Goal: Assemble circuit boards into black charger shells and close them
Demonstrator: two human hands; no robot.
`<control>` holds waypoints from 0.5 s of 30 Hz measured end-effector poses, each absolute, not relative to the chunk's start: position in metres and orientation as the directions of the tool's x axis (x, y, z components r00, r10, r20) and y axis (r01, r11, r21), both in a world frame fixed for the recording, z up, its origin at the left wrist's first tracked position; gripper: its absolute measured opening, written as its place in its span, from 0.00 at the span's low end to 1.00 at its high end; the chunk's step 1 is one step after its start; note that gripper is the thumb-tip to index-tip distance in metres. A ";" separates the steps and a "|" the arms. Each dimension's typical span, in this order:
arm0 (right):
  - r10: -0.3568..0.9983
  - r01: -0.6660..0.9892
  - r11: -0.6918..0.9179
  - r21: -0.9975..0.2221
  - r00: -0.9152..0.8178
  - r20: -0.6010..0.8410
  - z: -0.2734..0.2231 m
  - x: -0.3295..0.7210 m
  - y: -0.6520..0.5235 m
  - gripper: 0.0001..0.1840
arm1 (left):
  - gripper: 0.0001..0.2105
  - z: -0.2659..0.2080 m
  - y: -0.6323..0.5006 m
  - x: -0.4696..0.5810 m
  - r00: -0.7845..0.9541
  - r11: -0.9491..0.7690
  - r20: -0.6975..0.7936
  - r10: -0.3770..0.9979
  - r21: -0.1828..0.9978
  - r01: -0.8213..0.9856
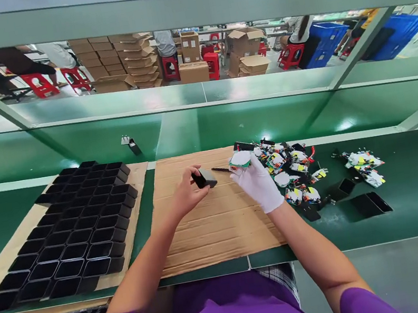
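My bare left hand (pixel 188 194) is closed around a black plastic housing (pixel 205 178), held tilted above the cardboard sheet (pixel 201 232). In a white glove, my right hand (pixel 255 181) grips a circuit board assembly (pixel 240 159) with a white top and green edge. The two held pieces are apart. Between them a thin black pen-like tool (pixel 221 169) lies on the cardboard. Just right of the gloved hand is a pile of circuit board assemblies (pixel 290 169) with loose wires. Rows of black housings (pixel 74 238) stand packed together on the left.
Farther right are a few more board assemblies (pixel 364 162) and loose black housings (pixel 371 204). A small black piece with a plug (pixel 134 146) lies at the back. A metal frame bar (pixel 183 0) crosses overhead. Beyond it are carton stacks (pixel 140 58) and seated people.
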State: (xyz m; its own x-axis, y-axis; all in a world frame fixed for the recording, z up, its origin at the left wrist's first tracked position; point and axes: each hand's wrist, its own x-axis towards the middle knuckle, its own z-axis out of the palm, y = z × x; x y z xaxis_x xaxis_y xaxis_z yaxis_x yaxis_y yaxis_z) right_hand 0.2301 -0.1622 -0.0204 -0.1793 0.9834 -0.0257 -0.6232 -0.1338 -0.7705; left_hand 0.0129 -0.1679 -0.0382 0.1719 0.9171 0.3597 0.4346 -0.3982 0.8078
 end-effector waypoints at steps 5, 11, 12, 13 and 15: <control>0.974 -0.614 -0.190 -0.766 -0.216 -0.069 -0.042 0.220 -0.166 0.20 | 0.22 -0.061 -0.169 0.002 0.244 -0.387 0.304 0.921 0.786 0.482; 0.950 -0.614 -0.264 -0.744 -0.297 -0.092 -0.056 0.208 -0.175 0.22 | 0.24 -0.068 -0.174 -0.011 0.362 -0.438 0.269 0.893 0.709 0.553; 0.949 -0.615 -0.275 -0.739 -0.296 -0.106 -0.057 0.207 -0.176 0.22 | 0.25 -0.071 -0.175 -0.011 0.360 -0.439 0.275 0.892 0.721 0.536; 0.948 -0.614 -0.285 -0.736 -0.293 -0.123 -0.059 0.205 -0.177 0.22 | 0.26 -0.073 -0.176 -0.010 0.356 -0.431 0.272 0.894 0.738 0.520; 0.947 -0.618 -0.302 -0.726 -0.279 -0.157 -0.060 0.204 -0.179 0.21 | 0.29 -0.079 -0.177 -0.008 0.332 -0.378 0.229 0.915 0.771 0.512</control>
